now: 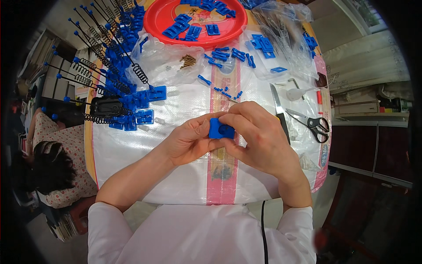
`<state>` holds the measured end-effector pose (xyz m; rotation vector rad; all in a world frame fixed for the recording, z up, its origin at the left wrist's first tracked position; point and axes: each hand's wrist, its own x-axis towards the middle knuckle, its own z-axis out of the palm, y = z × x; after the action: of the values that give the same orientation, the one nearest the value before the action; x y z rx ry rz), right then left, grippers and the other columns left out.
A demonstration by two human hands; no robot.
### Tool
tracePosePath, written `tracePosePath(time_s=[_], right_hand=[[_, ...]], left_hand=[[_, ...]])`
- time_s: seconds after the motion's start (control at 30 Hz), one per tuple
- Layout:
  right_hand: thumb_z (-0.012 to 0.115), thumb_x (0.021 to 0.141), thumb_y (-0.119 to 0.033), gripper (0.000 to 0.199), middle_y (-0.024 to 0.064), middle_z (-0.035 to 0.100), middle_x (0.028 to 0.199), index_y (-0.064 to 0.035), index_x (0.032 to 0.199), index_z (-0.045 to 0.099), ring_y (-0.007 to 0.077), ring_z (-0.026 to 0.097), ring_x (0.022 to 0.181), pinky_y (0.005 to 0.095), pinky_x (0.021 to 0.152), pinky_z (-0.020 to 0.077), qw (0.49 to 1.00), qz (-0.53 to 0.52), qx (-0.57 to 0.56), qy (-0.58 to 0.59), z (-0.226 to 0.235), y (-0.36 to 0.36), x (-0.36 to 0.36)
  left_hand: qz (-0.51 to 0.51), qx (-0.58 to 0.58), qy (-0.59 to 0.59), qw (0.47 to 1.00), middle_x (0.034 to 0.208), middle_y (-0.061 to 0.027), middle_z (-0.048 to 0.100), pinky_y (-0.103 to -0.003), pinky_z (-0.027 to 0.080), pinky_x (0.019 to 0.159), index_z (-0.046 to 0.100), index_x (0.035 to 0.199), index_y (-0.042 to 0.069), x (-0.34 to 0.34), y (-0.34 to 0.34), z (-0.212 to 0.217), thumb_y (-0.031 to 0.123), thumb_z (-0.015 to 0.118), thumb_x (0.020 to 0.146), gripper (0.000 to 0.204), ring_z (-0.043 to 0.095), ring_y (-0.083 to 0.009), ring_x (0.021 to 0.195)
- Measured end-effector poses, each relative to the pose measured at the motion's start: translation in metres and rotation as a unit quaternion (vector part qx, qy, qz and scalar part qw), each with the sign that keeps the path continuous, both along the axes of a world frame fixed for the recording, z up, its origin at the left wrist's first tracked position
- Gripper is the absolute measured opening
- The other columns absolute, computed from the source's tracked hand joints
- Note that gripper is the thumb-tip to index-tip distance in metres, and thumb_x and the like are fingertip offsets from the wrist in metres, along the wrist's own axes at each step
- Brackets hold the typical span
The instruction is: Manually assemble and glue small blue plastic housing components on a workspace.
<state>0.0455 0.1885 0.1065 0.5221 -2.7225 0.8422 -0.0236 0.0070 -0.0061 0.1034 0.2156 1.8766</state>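
Over the near middle of the table both hands close on one small blue plastic part (214,127), squarish, with a dark round opening or piece on its right side. My left hand (187,140) pinches its left edge between thumb and fingers. From the right, my right hand (261,138) grips the other side, index finger on top and thumb below. The fingertips cover part of it, so I cannot make out whether a smaller piece sits in the opening. Beyond the hands lie tiny blue pieces (226,93) and a blue stick-shaped part (204,80).
Assembled blue bases with black springs and rods (118,94) crowd the left. A red basin (151,26) of blue parts stands at the back, near brass screws (188,61) on plastic. Scissors (314,125), a knife (281,114) and a hex key (293,84) lie right. A person (61,171) is at far left.
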Motion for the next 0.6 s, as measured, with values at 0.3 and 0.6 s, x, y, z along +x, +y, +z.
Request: tracePosePath(time_s=[0.3, 0.6], right_hand=[[0.079, 0.065, -0.009, 0.039, 0.0105, 0.06, 0.096, -0.0029, 0.101, 0.064, 0.0306, 0.061, 0.092, 0.0398, 0.078, 0.052, 1.0, 0.0, -0.005, 0.0, -0.001, -0.0009, 0.0006], [0.081, 0.064, -0.004, 0.041, 0.0117, 0.064, 0.098, -0.0038, 0.102, 0.066, 0.0292, 0.065, 0.09, 0.0375, 0.077, 0.0554, 1.0, -0.005, -0.002, -0.003, 0.0002, -0.0008, 0.0003]], left_hand=[[0.001, -0.011, -0.002, 1.0, 0.132, -0.014, 0.056, -0.041, 0.047, 0.108, 0.035, 0.145, -0.003, 0.0004, 0.0, -0.0024, 0.025, 0.062, 0.097, 0.062, 0.057, -0.0266, 0.124], [-0.002, 0.002, 0.0, 1.0, 0.132, -0.0156, 0.055, -0.042, 0.044, 0.111, 0.034, 0.145, -0.004, 0.0009, -0.0001, -0.0049, 0.026, 0.062, 0.096, 0.063, 0.055, -0.0287, 0.126]])
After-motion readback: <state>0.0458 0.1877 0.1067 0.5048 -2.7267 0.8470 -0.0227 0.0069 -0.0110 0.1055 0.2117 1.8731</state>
